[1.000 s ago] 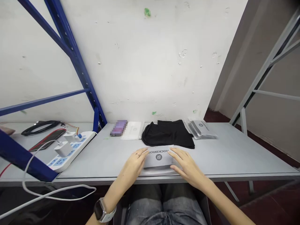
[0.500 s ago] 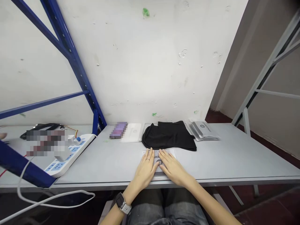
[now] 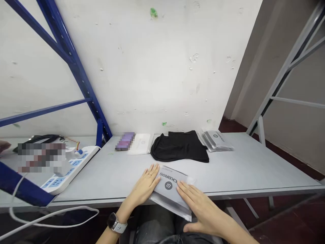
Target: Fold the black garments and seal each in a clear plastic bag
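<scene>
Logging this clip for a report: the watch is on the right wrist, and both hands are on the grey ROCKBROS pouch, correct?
Not quite: the head view shows the watch on the left wrist, not the right. The rest stands: the left hand and right hand are both on the grey ROCKBROS pouch.

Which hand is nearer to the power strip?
Left. The left hand touches the grey packet, right of the power strip; the right hand is farther, beyond the packet.

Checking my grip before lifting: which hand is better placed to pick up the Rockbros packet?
Right hand, probably: its fingers lie across the Rockbros packet, while the left hand only meets the packet's left edge.
</scene>
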A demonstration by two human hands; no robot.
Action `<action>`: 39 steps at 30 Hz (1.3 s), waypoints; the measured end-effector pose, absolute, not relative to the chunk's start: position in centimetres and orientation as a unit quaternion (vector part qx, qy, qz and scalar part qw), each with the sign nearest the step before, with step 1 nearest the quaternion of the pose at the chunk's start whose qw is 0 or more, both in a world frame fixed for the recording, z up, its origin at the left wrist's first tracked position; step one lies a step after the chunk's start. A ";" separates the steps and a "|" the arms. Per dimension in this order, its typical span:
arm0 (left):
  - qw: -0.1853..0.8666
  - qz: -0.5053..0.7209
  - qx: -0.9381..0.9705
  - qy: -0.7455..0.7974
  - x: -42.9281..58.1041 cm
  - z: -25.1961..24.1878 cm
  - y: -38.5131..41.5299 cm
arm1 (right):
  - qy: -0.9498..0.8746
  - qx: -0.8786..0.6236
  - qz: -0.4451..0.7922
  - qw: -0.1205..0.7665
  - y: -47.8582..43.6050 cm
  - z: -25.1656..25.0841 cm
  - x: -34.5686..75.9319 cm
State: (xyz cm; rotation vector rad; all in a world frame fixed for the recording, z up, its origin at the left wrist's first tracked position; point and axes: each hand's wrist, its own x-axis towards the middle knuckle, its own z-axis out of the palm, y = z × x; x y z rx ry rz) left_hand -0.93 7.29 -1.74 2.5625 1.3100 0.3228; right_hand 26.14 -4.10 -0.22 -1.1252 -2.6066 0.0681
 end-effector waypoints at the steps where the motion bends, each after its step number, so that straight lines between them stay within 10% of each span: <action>1: 0.127 0.109 0.884 0.436 -1.0 -1.6 7.3 | -0.913 -0.381 0.005 0.148 -4.2 -0.4 26.1; 7: 0.149 0.103 0.898 0.400 -0.3 -0.5 6.7 | -0.925 -0.323 -0.101 0.174 -2.6 -0.6 24.7; 14: 0.160 0.206 0.848 0.462 -1.1 -0.5 7.0 | -0.807 -0.472 0.135 0.328 -2.5 6.2 31.8; 18: 0.118 0.194 0.856 0.464 -1.4 -1.7 7.3 | -0.623 -0.638 -0.022 0.452 1.2 7.2 38.8; 21: 0.085 0.175 0.874 0.445 -1.3 -2.2 7.3 | -0.533 -0.734 -0.185 0.378 5.8 6.3 42.3; 28: 0.059 0.161 0.879 0.446 -1.2 -2.2 7.2 | -0.607 -0.743 -0.127 0.252 13.4 1.8 44.6; 39: 0.063 0.230 0.873 0.426 -0.5 -1.9 8.5 | -0.669 -0.656 -0.174 0.303 10.9 0.4 42.0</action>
